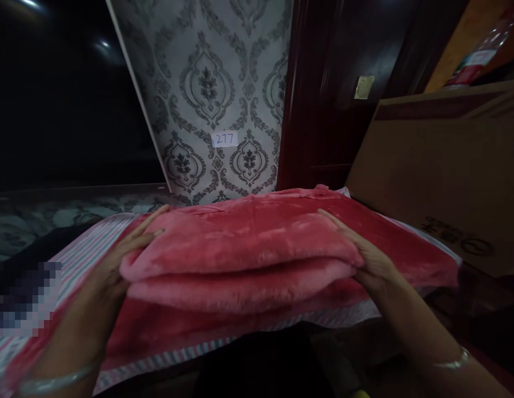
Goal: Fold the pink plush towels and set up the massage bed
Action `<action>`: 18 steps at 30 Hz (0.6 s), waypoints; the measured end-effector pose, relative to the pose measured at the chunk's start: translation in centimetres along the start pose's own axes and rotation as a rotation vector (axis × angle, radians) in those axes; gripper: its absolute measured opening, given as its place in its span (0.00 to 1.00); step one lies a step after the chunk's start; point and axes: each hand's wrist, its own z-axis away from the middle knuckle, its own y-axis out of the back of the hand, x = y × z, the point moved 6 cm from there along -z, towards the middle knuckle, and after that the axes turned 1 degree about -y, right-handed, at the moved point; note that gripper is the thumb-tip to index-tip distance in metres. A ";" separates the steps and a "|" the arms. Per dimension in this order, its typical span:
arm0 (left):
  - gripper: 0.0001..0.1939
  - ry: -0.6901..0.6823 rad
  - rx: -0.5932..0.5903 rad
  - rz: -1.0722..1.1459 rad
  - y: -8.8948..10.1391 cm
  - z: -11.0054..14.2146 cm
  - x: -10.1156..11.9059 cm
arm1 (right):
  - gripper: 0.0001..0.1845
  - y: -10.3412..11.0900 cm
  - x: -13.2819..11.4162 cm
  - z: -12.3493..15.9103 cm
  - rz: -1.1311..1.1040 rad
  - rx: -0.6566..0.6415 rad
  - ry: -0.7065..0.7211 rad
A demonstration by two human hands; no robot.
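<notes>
A thick bundle of folded pink plush cloth (240,249) sits in the middle of the view, its layers showing at the front; whether it is a blanket or a garment I cannot tell. My left hand (130,249) grips its left end, fingers over the top and thumb along the upper face. At the right end my right hand (362,251) holds it, with some fingers hidden behind the folds. Beneath lies a spread of red plush cloth (389,243), on top of a striped cloth (89,237) that shows along the edges.
A large cardboard box (439,160) stands at the right, with a plastic bottle (478,58) above it. Behind are a patterned wall with a paper label (224,139), a dark wooden panel (323,99) and a large black screen (66,99) at the left.
</notes>
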 end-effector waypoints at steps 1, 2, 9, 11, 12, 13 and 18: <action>0.40 0.020 -0.029 0.030 -0.2 -0.4 0.3 | 0.24 -0.7 -0.3 -1.2 0.018 -0.041 0.011; 0.40 0.039 -0.045 0.066 -0.3 -1.0 0.6 | 0.22 -1.3 -0.6 -2.5 0.041 -0.078 0.021; 0.28 -0.115 0.092 0.235 1.3 -4.4 3.6 | 0.35 -2.0 -4.6 -10.1 0.136 -0.030 0.234; 0.26 -0.117 0.076 0.250 1.4 -4.6 2.1 | 0.38 -1.4 -3.2 -10.8 0.163 -0.058 0.235; 0.26 -0.083 0.071 0.252 1.3 -4.6 0.6 | 0.38 -1.1 -1.6 -10.9 0.181 -0.071 0.216; 0.27 -0.025 0.060 0.251 1.2 -4.4 -1.3 | 0.38 -0.7 0.5 -10.9 0.199 -0.077 0.181; 0.35 0.374 -0.013 0.257 -0.2 -1.2 -12.7 | 0.36 2.1 13.3 -8.3 0.278 -0.039 -0.088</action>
